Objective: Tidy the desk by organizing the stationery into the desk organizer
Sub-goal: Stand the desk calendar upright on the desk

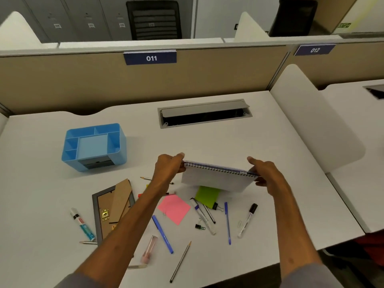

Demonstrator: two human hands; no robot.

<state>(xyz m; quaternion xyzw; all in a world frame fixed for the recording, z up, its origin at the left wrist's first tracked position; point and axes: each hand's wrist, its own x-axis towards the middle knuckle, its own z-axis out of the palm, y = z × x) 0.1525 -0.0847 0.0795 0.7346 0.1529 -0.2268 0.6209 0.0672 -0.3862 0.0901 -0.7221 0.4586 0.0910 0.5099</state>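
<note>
Both hands hold a spiral notebook [216, 180] above the desk, spiral edge up and pages hanging down. My left hand [169, 166] pinches its left end and my right hand [264, 173] pinches its right end. The blue desk organizer [93, 146] stands empty at the back left, well apart from the hands. Loose stationery lies under my arms: a pink sticky pad [174, 207], a green pad [207, 196], blue pens [162, 233] [227, 222], a marker [248, 220], a pencil [180, 261], binder clips [199, 225] and a correction pen [83, 224].
A picture frame [112, 206] lies face down at the left, partly under my left forearm. An open grey cable tray [204, 114] is sunk into the desk behind the notebook. A beige partition closes the back, and a white divider [311, 121] stands at the right.
</note>
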